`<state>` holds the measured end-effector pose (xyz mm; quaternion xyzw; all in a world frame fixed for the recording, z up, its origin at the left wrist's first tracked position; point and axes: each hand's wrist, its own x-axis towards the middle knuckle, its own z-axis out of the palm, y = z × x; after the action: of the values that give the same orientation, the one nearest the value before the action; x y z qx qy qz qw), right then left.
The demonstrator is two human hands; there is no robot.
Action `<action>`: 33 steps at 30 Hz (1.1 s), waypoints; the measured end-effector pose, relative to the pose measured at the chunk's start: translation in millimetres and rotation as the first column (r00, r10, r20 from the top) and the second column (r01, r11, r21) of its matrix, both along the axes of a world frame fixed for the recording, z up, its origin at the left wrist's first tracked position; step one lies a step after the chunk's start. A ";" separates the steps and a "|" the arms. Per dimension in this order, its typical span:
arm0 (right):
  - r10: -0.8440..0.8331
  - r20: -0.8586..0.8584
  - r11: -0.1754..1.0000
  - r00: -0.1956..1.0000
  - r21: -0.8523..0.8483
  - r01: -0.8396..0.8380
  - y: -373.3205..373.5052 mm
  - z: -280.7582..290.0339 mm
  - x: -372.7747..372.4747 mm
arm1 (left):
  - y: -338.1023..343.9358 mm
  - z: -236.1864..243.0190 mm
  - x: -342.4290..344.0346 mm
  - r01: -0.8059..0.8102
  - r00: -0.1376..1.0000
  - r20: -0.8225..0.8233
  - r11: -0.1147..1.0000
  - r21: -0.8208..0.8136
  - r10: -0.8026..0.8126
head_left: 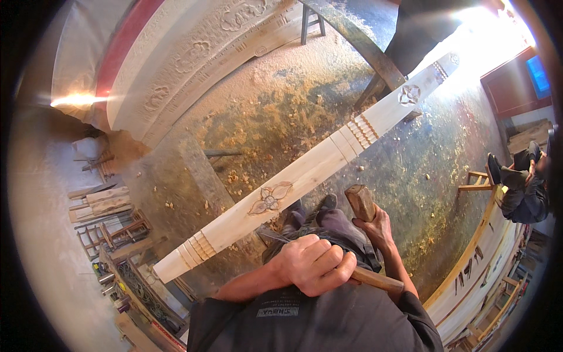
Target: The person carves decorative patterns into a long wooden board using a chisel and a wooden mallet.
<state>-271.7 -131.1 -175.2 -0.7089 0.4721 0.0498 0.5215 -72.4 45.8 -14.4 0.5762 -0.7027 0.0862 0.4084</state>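
Observation:
A long pale wooden beam [319,167] runs diagonally across the view, carved with a flower [270,198] near its lower end and with ribbed bands. My left hand [316,264] is closed in a fist around a chisel, just below the beam. Its wooden handle [378,280] sticks out to the right of the fist, and a thin metal blade [274,235] points toward the beam. My right hand [378,227], farther right, grips a blocky wooden mallet [359,202]. The mallet is apart from both chisel and beam.
Wood chips lie over the stained floor [281,129]. A large carved panel [193,64] leans at the upper left. Tools and timber stand along the left wall. Someone in dark clothes [522,182] sits at the right, near a long board [469,270] bearing several tools.

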 end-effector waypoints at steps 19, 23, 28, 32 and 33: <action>-0.804 -0.103 0.569 0.585 0.148 0.809 133.6 -64.9 -200.4 | -100.8 -45.2 -51.7 0.356 0.921 -0.237 0.913 0.198 -0.308; -0.813 -0.164 0.499 0.558 0.295 0.814 181.5 -113.2 -208.8 | -113.6 -37.6 -70.0 0.383 0.923 -0.102 0.863 0.330 -0.371; -0.851 -0.135 0.458 0.508 0.283 0.843 160.0 -147.1 -224.7 | -137.4 -49.7 -99.5 0.414 0.881 0.004 0.777 0.473 -0.472; -0.904 -0.047 0.379 0.426 0.378 0.845 137.8 -184.1 -263.9 | -153.9 -55.2 -153.9 0.484 0.838 -0.045 0.701 0.524 -0.544; -0.911 -0.062 0.355 0.407 0.383 0.853 132.7 -198.1 -276.8 | -158.8 -58.5 -166.8 0.511 0.822 -0.064 0.682 0.523 -0.566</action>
<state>-548.4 1.6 -373.3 -0.2363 0.7174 -0.2120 0.6201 -239.3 -113.0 -72.8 0.4264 -0.8571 -0.2006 0.2082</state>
